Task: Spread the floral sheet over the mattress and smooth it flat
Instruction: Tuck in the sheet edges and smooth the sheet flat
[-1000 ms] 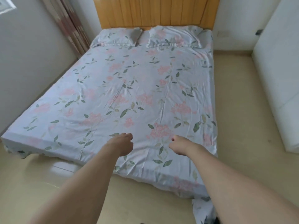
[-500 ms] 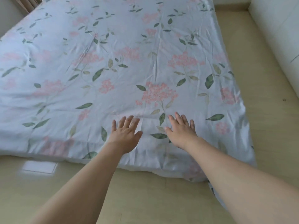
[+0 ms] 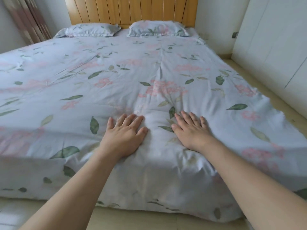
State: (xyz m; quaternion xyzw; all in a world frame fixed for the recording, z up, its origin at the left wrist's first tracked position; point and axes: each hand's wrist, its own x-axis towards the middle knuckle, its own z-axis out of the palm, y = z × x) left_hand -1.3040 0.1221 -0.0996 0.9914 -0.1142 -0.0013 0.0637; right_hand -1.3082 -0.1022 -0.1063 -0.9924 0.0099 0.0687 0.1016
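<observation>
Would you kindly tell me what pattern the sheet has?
Pink flower clusters and green leaves on pale blue-white sheet, clearest in the head view.

Text seen: none | Surfaces I checked: floral sheet (image 3: pixel 116 90), pillows (image 3: pixel 93 29), headboard (image 3: pixel 132 10), white cabinet (image 3: pixel 274 39) (only printed flowers and leaves, no lettering) | Labels, brands, numbers: nothing I can read

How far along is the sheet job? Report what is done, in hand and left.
Done: the floral sheet covers the whole bed up to the two pillows and drapes over the foot edge. In hand: the left hand and right hand press flat on it near the foot, fingers straight. Left: a long crease up the middle, wrinkles toward the left side, and rumpled cloth at the right foot corner.
</observation>
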